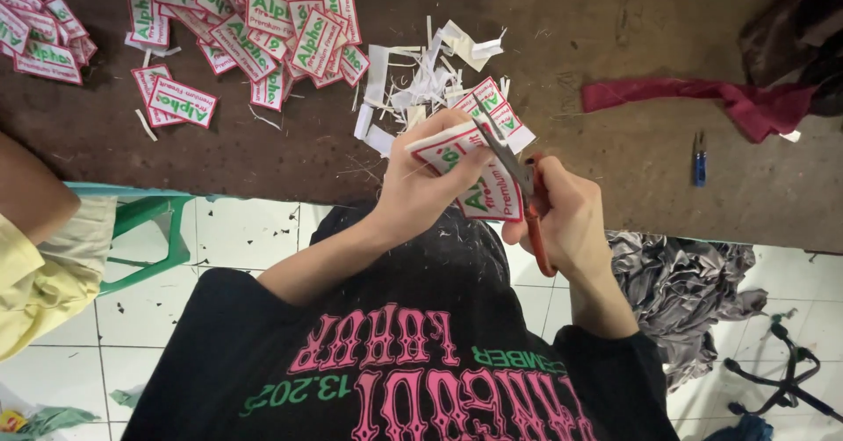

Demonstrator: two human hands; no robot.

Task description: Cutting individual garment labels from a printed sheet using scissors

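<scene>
My left hand (420, 193) holds a strip of white woven labels (488, 193) with red borders and green lettering, just above the brown table's edge. My right hand (569, 222) grips orange-handled scissors (514, 162). Their blades point up and to the left, across the top of the strip. More uncut labels (492, 107) lie on the table right behind the scissor tips. My black shirt with pink and green print fills the bottom of the view.
A heap of cut labels (263, 28) covers the table's top left, and white trimmings (413, 77) lie beside it. A dark red cloth (702, 99) and small blue snips (699, 162) lie to the right. Below are grey fabric (680, 287), a green stool (149, 222) and another person's arm (31, 200).
</scene>
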